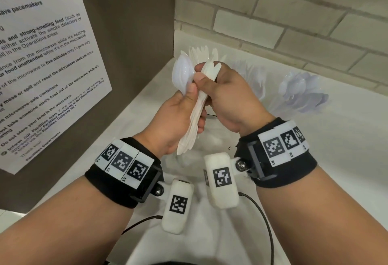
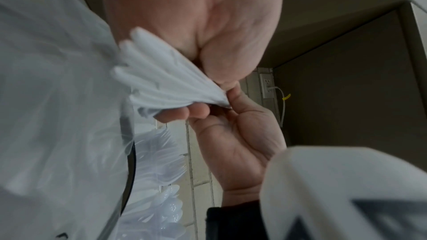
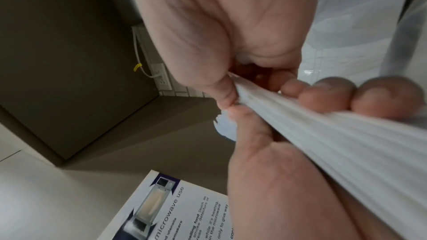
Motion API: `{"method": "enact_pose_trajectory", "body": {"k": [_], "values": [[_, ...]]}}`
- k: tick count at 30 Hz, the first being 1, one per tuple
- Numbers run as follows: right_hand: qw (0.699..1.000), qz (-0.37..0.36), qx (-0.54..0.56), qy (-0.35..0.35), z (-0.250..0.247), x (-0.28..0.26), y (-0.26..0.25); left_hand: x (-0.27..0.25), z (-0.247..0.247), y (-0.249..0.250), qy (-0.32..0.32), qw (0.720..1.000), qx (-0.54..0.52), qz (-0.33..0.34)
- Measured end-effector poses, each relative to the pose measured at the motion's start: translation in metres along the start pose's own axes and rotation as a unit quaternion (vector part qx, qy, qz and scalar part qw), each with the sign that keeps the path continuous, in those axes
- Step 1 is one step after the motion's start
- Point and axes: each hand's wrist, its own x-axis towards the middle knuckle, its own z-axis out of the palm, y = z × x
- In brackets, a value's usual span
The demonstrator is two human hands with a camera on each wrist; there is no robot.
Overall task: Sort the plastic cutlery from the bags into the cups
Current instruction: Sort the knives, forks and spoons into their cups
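White brick wall (image 1: 294, 13) rose behind a white counter (image 1: 346, 160), and a dark brown panel (image 1: 130, 34) on the left carried a printed notice about microwave use (image 1: 42, 65). Both of the person's hands met above the counter, each wrist wearing a black band with square black-and-white markers.

The left hand (image 1: 178, 118) was wrapped around a bunch of white plastic cutlery (image 1: 189, 105), thumb pressed across the front and fingers curled behind the handles, which fanned out below the palm. Spoon bowls (image 1: 180, 74) stood up at the top left of the bunch, and fork tines (image 1: 212, 67) showed just beside them.

The right hand (image 1: 228, 101) closed over the upper part of the same bunch, thumb and fingers pinching the fork ends. In the left wrist view the handles (image 2: 166, 83) spread like a fan between both palms, and the right hand (image 2: 240, 143) was seen from below. In the right wrist view the stacked handles (image 3: 335, 134) ran diagonally past the left hand's fingertips (image 3: 328, 96).

Behind the hands, more forks (image 1: 201, 53) stood upright against the corner. To the right, clear spoons (image 1: 302, 92) were gathered upright near the wall; the cups holding them were too pale to make out. A clear plastic bag (image 2: 57, 98) lay crumpled on the counter beneath the hands. An outlet with a plugged-in cable (image 2: 268, 87) sat on the wall.
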Motion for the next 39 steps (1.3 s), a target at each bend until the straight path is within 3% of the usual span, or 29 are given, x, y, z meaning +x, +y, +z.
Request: {"method": "enact_pose_trajectory", "body": {"k": [7, 14, 19, 24, 29, 32, 37, 39], "values": [[0.993, 0.054, 0.103, 0.021, -0.005, 0.003, 0.005, 0.0, 0.002, -0.001, 0.014, 0.999, 0.033, 0.02], [0.971, 0.082, 0.219, 0.042, -0.025, 0.007, 0.001, 0.0, -0.004, -0.004, 0.048, 0.998, -0.007, -0.026], [0.981, -0.038, 0.141, 0.125, -0.055, 0.022, -0.014, -0.001, -0.009, -0.002, 0.067, 0.997, -0.018, -0.033], [0.956, -0.213, 0.005, 0.204, -0.052, 0.051, -0.026, 0.0, -0.013, -0.002, 0.092, 0.995, -0.008, -0.028], [0.936, -0.272, -0.006, 0.224, -0.035, 0.092, -0.013, 0.001, -0.015, -0.003, 0.097, 0.995, 0.004, -0.029], [0.947, -0.231, -0.005, 0.224, -0.028, 0.115, 0.005, 0.002, -0.018, -0.005, 0.101, 0.994, 0.005, -0.032], [0.981, -0.037, -0.084, 0.17, -0.024, 0.14, 0.033, 0.004, -0.022, -0.005, 0.108, 0.994, -0.001, -0.037], [0.979, -0.01, -0.137, 0.15, -0.023, 0.14, 0.036, 0.004, -0.021, -0.004, 0.104, 0.994, -0.003, -0.042]]}}
